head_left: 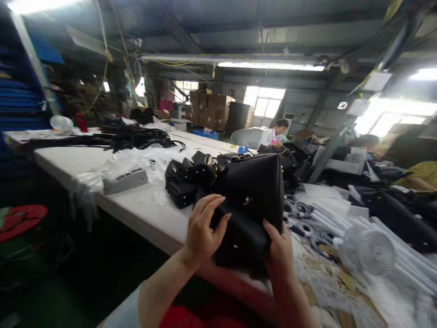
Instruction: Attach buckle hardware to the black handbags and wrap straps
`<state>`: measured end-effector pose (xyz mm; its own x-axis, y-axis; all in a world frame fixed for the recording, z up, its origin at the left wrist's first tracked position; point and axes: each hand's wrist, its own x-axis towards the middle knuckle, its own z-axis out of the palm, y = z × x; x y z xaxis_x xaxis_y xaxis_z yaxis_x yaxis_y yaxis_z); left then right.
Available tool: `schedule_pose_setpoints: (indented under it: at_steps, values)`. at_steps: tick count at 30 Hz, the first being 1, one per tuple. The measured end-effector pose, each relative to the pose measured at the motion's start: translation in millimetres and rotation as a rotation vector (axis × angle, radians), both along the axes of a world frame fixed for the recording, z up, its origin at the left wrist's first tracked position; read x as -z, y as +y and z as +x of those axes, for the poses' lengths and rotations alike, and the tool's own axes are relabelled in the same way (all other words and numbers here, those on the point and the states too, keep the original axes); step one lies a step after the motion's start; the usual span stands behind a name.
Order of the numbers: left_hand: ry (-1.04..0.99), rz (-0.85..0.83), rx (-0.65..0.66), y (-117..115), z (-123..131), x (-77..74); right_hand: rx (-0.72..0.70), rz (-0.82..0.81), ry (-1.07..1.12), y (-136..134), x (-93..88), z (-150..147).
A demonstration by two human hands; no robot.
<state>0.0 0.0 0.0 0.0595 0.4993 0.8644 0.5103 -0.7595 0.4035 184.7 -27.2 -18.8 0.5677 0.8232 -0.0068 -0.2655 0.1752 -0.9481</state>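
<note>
I hold a black leather handbag (pixel 252 191) up in front of me, above the near edge of a long white table (pixel 150 212). My left hand (pixel 204 230) is closed around the bag's lower left side, fingers curled over its base. My right hand (pixel 280 248) grips the bag's lower right corner. The bag is tilted, its base towards me, with small metal studs showing. Behind it lies a pile of black bags (pixel 189 175) on the table.
A white desk fan (pixel 370 250) and white rods lie at the right. A grey stapler-like tool (pixel 125 180) and clear plastic sheets sit left of the pile. Black straps (pixel 136 136) are heaped further back. Other people sit at the far right. Cardboard boxes (pixel 211 107) stand at the back.
</note>
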Motion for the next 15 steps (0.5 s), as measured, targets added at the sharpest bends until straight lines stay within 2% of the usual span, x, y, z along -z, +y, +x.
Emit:
schedule_pose_setpoints:
  at_steps: [3, 6, 8, 11, 13, 15]
  values:
    - [0.068, -0.035, -0.056, -38, -20, 6.9, -0.152, 0.005, 0.007, -33, 12.3, -10]
    - [0.155, -0.175, -0.045, -83, -36, 24.5, -0.346, -0.035, -0.009, -72, 29.0, -21]
    - [0.183, -0.345, -0.023, -115, -43, 44.7, -0.470, -0.117, -0.046, -98, 44.4, -27]
    - [0.184, -0.688, -0.038, -152, -50, 85.2, -0.650, -0.279, -0.103, -127, 75.8, -32]
    - [0.197, -0.904, -0.016, -168, -55, 113.1, -0.751, -0.395, -0.138, -140, 98.3, -33]
    - [0.238, -1.033, 0.067, -177, -61, 134.9, -0.803, -0.502, -0.174, -149, 115.6, -30]
